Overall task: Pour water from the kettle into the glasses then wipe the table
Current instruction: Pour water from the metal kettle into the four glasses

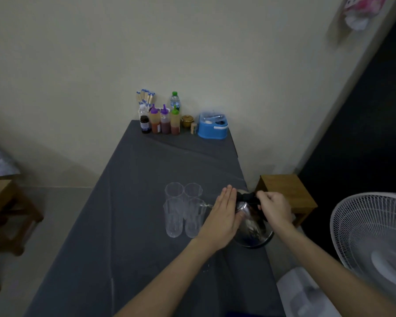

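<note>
A shiny steel kettle [253, 227] with a black handle is tilted to the left above the table's right side, its spout at the rim of the near right glass [193, 217]. My right hand [275, 208] is shut on the kettle's black handle. My left hand [224, 216] lies flat, fingers together, against the kettle's lid and side. Several clear ribbed glasses [174, 216] stand in a tight cluster left of the kettle on the dark grey tablecloth [133, 225]. I cannot tell how much water they hold.
Sauce bottles [165, 120], a water bottle [175, 100], a cup of sticks [145, 99], a small gold pot [187, 120] and a blue plastic box [213, 126] line the far edge by the wall. Wooden stools [286, 193] flank the table. A white fan [373, 239] stands close on the right.
</note>
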### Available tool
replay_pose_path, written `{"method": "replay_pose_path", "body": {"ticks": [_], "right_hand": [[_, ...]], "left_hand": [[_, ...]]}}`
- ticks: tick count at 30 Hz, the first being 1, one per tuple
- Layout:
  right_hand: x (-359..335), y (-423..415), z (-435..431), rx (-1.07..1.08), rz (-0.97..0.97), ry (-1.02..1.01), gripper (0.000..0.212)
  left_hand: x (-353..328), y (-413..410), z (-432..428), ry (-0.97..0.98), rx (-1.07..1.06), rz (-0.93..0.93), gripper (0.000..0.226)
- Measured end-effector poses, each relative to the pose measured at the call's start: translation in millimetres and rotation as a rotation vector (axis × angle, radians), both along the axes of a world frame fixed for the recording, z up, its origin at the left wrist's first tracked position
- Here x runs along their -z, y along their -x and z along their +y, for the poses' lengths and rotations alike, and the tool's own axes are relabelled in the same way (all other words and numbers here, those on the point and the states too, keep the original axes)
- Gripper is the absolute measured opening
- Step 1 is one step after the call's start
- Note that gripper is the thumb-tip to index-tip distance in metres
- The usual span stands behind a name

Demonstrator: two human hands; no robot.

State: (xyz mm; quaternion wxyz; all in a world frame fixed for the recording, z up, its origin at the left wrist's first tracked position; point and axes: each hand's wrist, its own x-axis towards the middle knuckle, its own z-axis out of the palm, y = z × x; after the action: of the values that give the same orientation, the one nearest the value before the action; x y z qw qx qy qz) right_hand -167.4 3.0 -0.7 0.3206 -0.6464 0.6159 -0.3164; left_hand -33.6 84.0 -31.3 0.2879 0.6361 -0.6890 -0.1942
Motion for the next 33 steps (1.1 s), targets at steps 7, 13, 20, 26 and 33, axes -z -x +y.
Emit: {"method": "replay_pose_path", "body": {"ticks": [7, 13, 20, 26, 33], "right_hand": [[-3.3, 1.8, 1.3, -0.003, 0.01, 0.022, 0.04], [-11.4, 0.4, 4.3, -0.022, 0.063, 0.056, 0.038], [-14.7, -1.8, 2.9, -0.048, 0.102, 0.101, 0.04], [-19.7, -4.8, 1.2, -0.056, 0.13, 0.106, 0.04], [-24.5, -5.6, 0.0, -0.078, 0.157, 0.12, 0.041]], "left_hand": [[4.3, 5.4, -0.6, 0.008, -0.022, 0.033, 0.09], [2.9, 5.8, 2.4, 0.036, -0.03, 0.064, 0.088], [3.1, 4.6, 5.0, 0.034, -0.041, 0.095, 0.087], [0.0, 4.9, 4.6, 0.024, -0.063, 0.129, 0.062], [-2.5, 5.6, 5.1, 0.042, -0.076, 0.157, 0.061]]}}
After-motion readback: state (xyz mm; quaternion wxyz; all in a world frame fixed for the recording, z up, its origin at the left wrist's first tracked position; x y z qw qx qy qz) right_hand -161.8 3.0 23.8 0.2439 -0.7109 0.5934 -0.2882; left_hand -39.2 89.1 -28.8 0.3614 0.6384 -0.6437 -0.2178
